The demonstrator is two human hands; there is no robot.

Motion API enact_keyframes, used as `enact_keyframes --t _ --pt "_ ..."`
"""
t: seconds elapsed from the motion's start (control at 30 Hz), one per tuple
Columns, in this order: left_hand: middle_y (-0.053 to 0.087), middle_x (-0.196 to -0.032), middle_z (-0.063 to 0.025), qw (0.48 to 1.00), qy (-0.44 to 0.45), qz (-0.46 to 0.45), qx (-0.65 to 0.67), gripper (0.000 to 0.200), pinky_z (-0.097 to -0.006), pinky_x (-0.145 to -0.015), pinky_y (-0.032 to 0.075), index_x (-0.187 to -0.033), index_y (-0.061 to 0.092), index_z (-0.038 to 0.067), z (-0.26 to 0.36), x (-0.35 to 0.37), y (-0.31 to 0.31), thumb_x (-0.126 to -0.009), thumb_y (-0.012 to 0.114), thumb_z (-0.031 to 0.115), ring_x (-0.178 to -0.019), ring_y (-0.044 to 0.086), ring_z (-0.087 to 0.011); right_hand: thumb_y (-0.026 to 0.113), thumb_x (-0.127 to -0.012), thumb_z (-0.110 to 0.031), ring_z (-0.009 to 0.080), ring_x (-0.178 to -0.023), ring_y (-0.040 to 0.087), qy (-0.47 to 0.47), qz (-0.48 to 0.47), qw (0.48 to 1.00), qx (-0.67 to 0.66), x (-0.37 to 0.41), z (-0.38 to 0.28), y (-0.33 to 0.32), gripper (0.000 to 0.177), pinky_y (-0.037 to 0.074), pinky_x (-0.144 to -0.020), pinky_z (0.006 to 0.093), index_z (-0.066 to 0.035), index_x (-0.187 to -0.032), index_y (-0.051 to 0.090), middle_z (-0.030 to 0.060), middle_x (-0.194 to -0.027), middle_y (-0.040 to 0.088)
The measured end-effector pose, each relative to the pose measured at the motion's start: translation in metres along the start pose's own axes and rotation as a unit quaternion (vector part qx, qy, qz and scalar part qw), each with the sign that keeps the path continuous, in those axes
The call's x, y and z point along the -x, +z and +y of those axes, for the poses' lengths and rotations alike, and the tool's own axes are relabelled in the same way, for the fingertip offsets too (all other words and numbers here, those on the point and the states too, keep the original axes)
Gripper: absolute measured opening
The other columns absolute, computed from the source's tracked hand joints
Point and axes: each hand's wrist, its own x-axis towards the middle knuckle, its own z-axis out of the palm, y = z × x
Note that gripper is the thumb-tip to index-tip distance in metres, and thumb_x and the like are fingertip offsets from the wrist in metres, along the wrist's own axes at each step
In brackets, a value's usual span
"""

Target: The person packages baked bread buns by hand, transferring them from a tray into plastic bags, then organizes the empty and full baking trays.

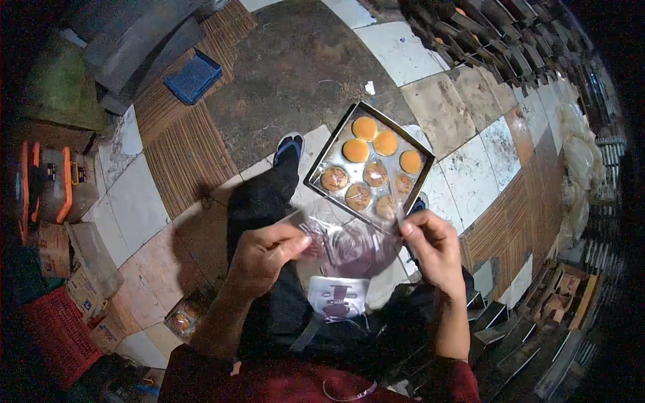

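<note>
Between my two hands a clear plastic bag (356,245) is stretched, slightly blurred. My left hand (272,252) pinches its left side between thumb and fingers. My right hand (433,245) pinches the bag's upper right part. Just beyond the bag lies a square dark-rimmed tray (324,153) with several round golden buns (355,150); the nearer ones look covered with clear plastic and have brownish tops. Below the bag, between my legs, is a white printed packet or container (337,297); I cannot make out which.
A blue basket (193,77) stands on the floor at the upper left. Orange-edged crates (65,185), cardboard boxes (54,248) and a red crate (64,319) line the left. Stacked dark trays (504,47) fill the upper right. Wooden pieces (564,292) lie at the lower right.
</note>
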Motion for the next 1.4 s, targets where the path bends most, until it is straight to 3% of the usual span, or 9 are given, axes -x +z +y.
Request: enact_keyframes --t 0.13,0.3,0.4,0.6,0.67,0.77,1.03,1.2,1.4 --pt "0.053 -0.067 -0.0015 0.96 0.143 0.179 -0.161 0.015 -0.0246 -0.056 0.04 -0.073 0.054 0.0 -0.049 -0.039 -0.016 -0.083 0.059 0.012 -0.058 0.044 -0.0075 0.058 -0.077 0.001 0.0184 -0.061 0.052 -0.293 -0.05 0.933 0.205 -0.053 -0.004 -0.011 0.004 0.042 -0.061 0.0298 0.0 -0.081 0.056 0.0084 -0.069 0.056" --pt "0.048 -0.063 -0.0021 0.912 0.095 0.356 -0.178 0.018 -0.0257 -0.051 0.037 -0.07 0.049 0.001 -0.039 -0.085 -0.023 -0.085 0.055 0.01 -0.056 0.042 -0.0106 0.044 -0.091 -0.03 0.0111 -0.063 0.047 -0.053 0.336 0.938 -0.074 -0.199 0.101 -0.019 0.031 0.04 -0.06 0.0258 -0.001 -0.084 0.054 0.0029 -0.068 0.051" --pt "0.053 -0.066 -0.0066 0.842 0.104 0.349 -0.399 0.017 -0.0272 -0.05 0.039 -0.077 0.052 -0.001 -0.047 -0.092 -0.037 -0.086 0.052 0.013 -0.055 0.047 -0.0153 0.043 -0.091 -0.034 0.0138 -0.061 0.047 0.044 0.14 0.989 -0.03 -0.279 0.191 0.011 0.034 0.04 -0.059 0.027 -0.002 -0.086 0.052 0.0047 -0.072 0.052" --pt "0.055 -0.066 -0.0138 0.829 0.196 0.305 -0.426 0.026 -0.0327 -0.048 0.043 -0.073 0.056 -0.001 -0.032 -0.104 -0.029 -0.085 0.055 0.022 -0.054 0.051 -0.0231 0.014 -0.066 -0.082 0.0323 -0.093 0.057 0.113 -0.261 0.846 -0.452 -0.26 0.109 0.032 0.108 0.045 -0.082 0.0382 0.01 -0.111 0.048 0.0252 -0.105 0.055" --pt "0.058 -0.07 -0.0129 0.869 -0.002 0.11 -0.483 0.017 -0.034 -0.052 0.046 -0.081 0.058 0.001 -0.013 -0.106 -0.036 -0.082 0.057 0.018 -0.057 0.054 -0.0253 0.046 -0.077 -0.059 0.0207 -0.081 0.055 0.03 -0.27 0.932 -0.238 -0.244 0.08 0.025 0.067 0.044 -0.072 0.0304 0.005 -0.098 0.055 0.0129 -0.089 0.058" --pt "0.059 -0.072 -0.0126 0.9 0.058 0.081 -0.424 0.018 -0.0339 -0.054 0.046 -0.083 0.058 0.002 -0.004 -0.124 -0.037 -0.082 0.057 0.02 -0.06 0.055 -0.0255 0.064 -0.081 -0.02 0.0086 -0.062 0.047 0.034 -0.259 0.964 -0.057 -0.24 0.051 0.015 0.019 0.039 -0.056 0.0258 -0.002 -0.08 0.057 0.0019 -0.066 0.053" --pt "0.061 -0.076 -0.0118 0.924 0.137 0.038 -0.354 0.021 -0.0338 -0.059 0.047 -0.089 0.058 0.003 0.002 -0.146 -0.046 -0.083 0.058 0.024 -0.068 0.056 -0.0262 0.056 -0.083 -0.013 0.01 -0.05 0.042 -0.042 -0.032 0.983 -0.177 -0.249 0.037 0.015 0.026 0.036 -0.049 0.0251 -0.002 -0.061 0.05 0.0018 -0.052 0.044" --pt "0.063 -0.085 -0.0101 0.866 0.3 0.155 -0.367 0.031 -0.0348 -0.073 0.047 -0.096 0.059 0.005 -0.01 -0.162 -0.044 -0.081 0.059 0.032 -0.09 0.056 -0.0274 0.061 -0.076 -0.027 0.0244 -0.069 0.056 -0.348 -0.128 0.926 -0.077 -0.24 0.032 -0.022 0.022 0.043 -0.067 0.0407 -0.008 -0.064 0.062 0.0075 -0.076 0.064" --pt "0.063 -0.079 -0.0107 0.966 0.081 0.003 -0.245 0.031 -0.0343 -0.068 0.049 -0.094 0.061 0.002 0.019 -0.169 -0.055 -0.079 0.063 0.029 -0.078 0.059 -0.0247 0.068 -0.058 -0.023 0.0318 -0.108 0.046 -0.449 -0.084 0.889 -0.044 -0.226 0.023 -0.018 0.005 0.027 -0.097 0.0515 -0.019 -0.061 0.066 -0.0025 -0.09 0.065"
